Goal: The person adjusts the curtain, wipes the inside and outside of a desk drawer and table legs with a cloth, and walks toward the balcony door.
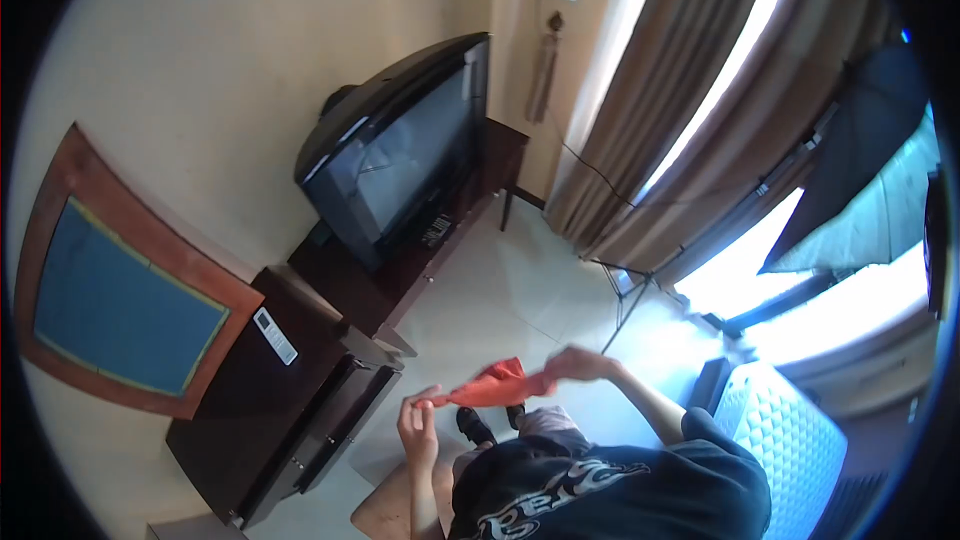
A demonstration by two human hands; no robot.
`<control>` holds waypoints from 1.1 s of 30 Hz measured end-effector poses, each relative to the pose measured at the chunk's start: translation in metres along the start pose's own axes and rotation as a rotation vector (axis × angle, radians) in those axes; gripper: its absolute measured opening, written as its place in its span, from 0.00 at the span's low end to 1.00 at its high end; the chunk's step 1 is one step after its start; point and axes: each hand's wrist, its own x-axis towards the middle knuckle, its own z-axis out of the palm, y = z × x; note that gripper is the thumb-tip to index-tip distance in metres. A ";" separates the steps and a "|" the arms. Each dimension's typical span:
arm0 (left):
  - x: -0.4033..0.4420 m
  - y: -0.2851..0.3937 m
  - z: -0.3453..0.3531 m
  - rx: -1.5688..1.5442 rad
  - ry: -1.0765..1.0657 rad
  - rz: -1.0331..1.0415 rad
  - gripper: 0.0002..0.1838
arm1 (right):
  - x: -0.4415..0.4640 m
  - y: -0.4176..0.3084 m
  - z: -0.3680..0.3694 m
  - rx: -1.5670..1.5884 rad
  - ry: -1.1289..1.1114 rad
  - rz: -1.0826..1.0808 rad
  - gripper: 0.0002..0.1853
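A red-orange cloth is stretched between my two hands in front of my body, above the floor. My left hand pinches its narrow, twisted end between thumb and fingers. At the other end, my right hand is closed on the cloth, its fingers slightly blurred. The middle of the cloth is bunched and folded, so its full shape is hidden. Below it show my dark shoes and the front of my black T-shirt.
To the left, a dark wooden cabinet has its drawer pulled out and a white remote on top. A television stands on a low dark stand. Rightward are a tripod, umbrella, curtains and a white mattress.
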 end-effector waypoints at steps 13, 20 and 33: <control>0.039 0.030 0.113 -0.439 -0.317 -0.042 0.08 | -0.074 0.009 0.058 0.096 0.946 0.099 0.17; 0.029 0.010 0.196 0.036 -0.467 -0.027 0.12 | -0.082 -0.028 0.044 0.405 0.725 0.002 0.33; 0.093 0.003 0.242 -0.625 -0.548 -0.348 0.16 | -0.046 0.011 0.000 0.217 0.695 0.106 0.16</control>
